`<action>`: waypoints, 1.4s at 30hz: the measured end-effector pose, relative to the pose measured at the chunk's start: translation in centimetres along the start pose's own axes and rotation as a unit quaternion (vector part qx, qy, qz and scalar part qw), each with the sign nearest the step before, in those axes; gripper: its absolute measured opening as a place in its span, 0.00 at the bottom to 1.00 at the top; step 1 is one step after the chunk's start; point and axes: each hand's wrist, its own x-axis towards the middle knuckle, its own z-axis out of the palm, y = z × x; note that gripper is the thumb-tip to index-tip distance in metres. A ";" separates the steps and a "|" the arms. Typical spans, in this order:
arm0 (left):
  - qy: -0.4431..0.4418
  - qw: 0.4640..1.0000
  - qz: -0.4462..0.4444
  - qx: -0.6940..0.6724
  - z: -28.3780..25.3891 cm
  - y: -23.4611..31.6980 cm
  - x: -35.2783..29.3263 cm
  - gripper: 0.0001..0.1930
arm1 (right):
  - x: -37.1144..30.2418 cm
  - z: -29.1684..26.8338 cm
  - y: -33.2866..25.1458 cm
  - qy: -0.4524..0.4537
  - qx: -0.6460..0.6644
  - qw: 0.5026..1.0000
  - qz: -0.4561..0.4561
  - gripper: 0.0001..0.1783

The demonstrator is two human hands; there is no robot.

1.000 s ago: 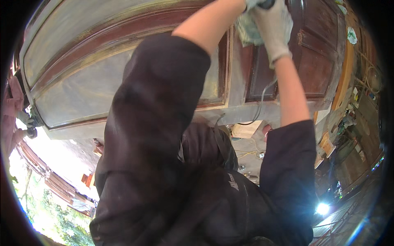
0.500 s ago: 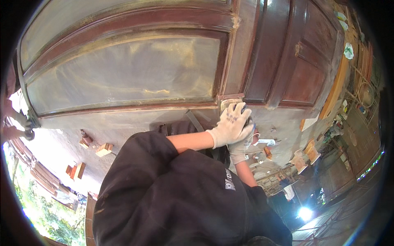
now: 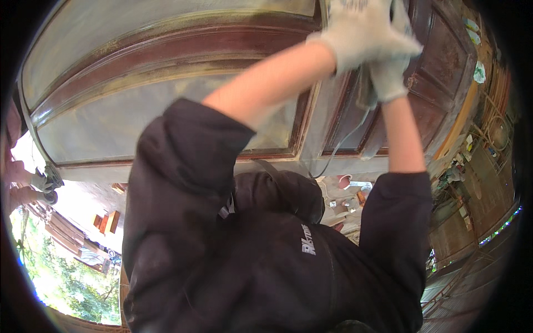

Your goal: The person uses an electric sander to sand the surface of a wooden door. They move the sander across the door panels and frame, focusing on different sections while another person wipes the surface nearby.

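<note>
My left hand (image 3: 361,30) and right hand (image 3: 388,77), gloved, 1 o'clock | clasped around tool with cable (image 3: 338,150), pressing it to door (image 3: 166,111).

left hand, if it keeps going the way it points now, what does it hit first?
Probably the wooden door panel. The gloved left hand reaches up against the dark frame strip, beside the right hand. It may already touch; the blur hides the depth.

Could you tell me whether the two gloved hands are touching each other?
Touching: the head view shows the left hand overlapping the right hand with no gap, up against the wooden door.
</note>
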 end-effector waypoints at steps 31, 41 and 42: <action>-0.207 0.973 -0.011 -0.099 -0.9 3.0 -34.1 0.55 | -33.5 -5.1 -6.2 -0.157 0.069 0.970 0.170 0.30; -0.082 0.995 0.015 -0.049 -0.2 0.3 -9.8 0.50 | -10.8 -0.7 -1.1 -0.032 0.056 0.996 0.060 0.31; -0.033 0.999 0.024 0.022 -0.3 0.8 -7.2 0.50 | -8.2 -0.5 -0.8 -0.019 0.051 0.997 0.050 0.31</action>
